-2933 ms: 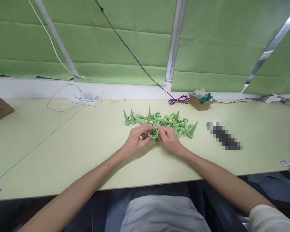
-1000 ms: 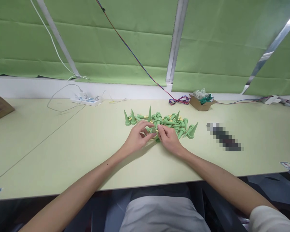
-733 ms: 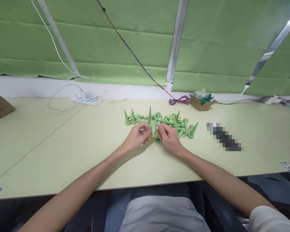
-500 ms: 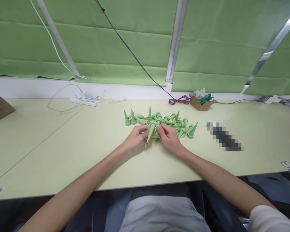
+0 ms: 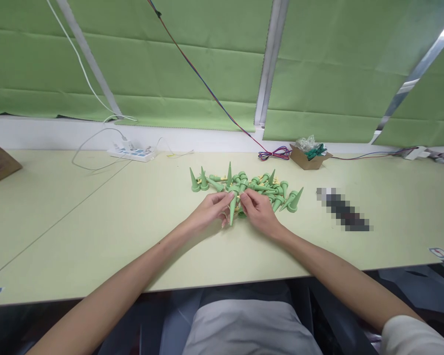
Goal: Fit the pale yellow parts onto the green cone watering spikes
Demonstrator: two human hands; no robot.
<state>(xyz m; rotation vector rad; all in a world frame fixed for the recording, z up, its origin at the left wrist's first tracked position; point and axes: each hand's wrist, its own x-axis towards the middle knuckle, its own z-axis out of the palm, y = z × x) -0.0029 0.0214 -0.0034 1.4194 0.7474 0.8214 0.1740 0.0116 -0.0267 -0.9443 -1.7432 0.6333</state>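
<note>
My left hand point(image 5: 212, 209) is closed on a green plastic watering spike point(image 5: 232, 209), its point toward me and its wider end away. Pressed against the spike's right side is my right hand point(image 5: 258, 209), with thumb and finger pinched together. A small yellowish bit shows at those fingertips, too little of it to make out fully. Just beyond both hands lies a loose pile of similar green spikes point(image 5: 261, 187), some with yellow parts. Several stand upright on their wide ends, such as the spike point(image 5: 194, 181) at the left.
Behind the pile are a coiled red-blue cable point(image 5: 274, 153) and a small cardboard box point(image 5: 307, 160) holding plastic bags. A white power strip point(image 5: 133, 154) lies at the back left. To the right is a blurred dark object point(image 5: 343, 211). A brown cardboard piece point(image 5: 0, 162) sits far left.
The spike in my left hand has turned so its point aims more straight toward me, and my left thumb now lies over it. My right hand stays almost in place.
</note>
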